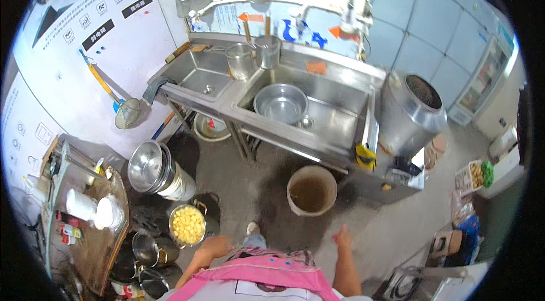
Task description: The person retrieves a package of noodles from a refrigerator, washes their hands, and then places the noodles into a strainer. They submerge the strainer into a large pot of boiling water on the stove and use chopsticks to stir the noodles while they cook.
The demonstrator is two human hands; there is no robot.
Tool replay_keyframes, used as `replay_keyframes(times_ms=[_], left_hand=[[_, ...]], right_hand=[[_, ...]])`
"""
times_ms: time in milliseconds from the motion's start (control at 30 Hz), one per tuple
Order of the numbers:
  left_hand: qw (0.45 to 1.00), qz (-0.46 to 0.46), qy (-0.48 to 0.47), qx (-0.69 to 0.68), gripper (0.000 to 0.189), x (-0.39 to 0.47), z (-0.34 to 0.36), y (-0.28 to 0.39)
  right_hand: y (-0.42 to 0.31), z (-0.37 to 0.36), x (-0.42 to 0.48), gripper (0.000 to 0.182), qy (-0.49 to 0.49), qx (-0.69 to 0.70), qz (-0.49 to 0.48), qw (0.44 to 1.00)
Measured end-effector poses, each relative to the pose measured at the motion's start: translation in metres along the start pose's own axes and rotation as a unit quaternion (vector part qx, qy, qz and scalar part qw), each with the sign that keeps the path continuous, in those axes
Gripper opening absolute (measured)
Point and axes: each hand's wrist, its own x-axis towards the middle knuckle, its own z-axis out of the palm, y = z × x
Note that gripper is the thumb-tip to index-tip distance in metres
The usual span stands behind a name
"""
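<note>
My left hand (216,245) hangs empty at my left side, its fingers loosely spread. Closest to it stands a pot of peeled, cut yellow pieces, perhaps potatoes (187,225). On my right side, my right hand (342,236) is held low with nothing in it and a finger extended. Beyond that hand, a pale bucket (291,203) of murky brown liquid sits on the floor. Ahead is a stainless steel double sink (340,124); a wide metal basin (281,103) rests in its right bowl.
Stacked metal bowls (147,167) top a bucket at left, near empty pots (149,250) and a wooden table (91,254). A mesh skimmer (127,113) hangs on the wall. Lidless strainer pots (240,62) stand on the sink divider. A large metal drum (402,124) is at right.
</note>
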Motion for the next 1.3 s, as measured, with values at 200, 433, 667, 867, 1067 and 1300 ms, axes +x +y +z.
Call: replay_keyframes(times_ms=[200,433,667,867,1067,1300], left_hand=[[0.996,-0.003,0.086,-0.008,0.043,0.073,-0.118,-0.079],[0.99,-0.016,0.14,0.004,0.038,0.122,-0.198,-0.138],[0.988,0.077,0.122,-0.059,0.034,0.186,-0.223,-0.178],[0.976,-0.058,0.182,-0.103,0.026,0.188,-0.311,-0.236],[0.944,-0.104,0.286,-0.131,0.027,0.215,-0.384,-0.263],[0.949,-0.007,0.231,-0.213,0.034,0.284,-0.423,-0.32]], right_hand=[[-0.098,0.162,-0.033,0.07,-0.331,-0.17,0.0,0.928],[-0.281,0.233,-0.041,0.053,-0.267,-0.392,-0.176,0.863],[-0.394,0.31,0.008,0.045,-0.331,-0.302,-0.2,0.872],[-0.519,0.422,0.059,0.036,-0.446,-0.209,-0.288,0.821],[-0.685,0.528,0.076,0.042,-0.455,-0.134,-0.392,0.788],[-0.872,0.624,0.085,0.053,-0.327,-0.101,-0.558,0.755]])
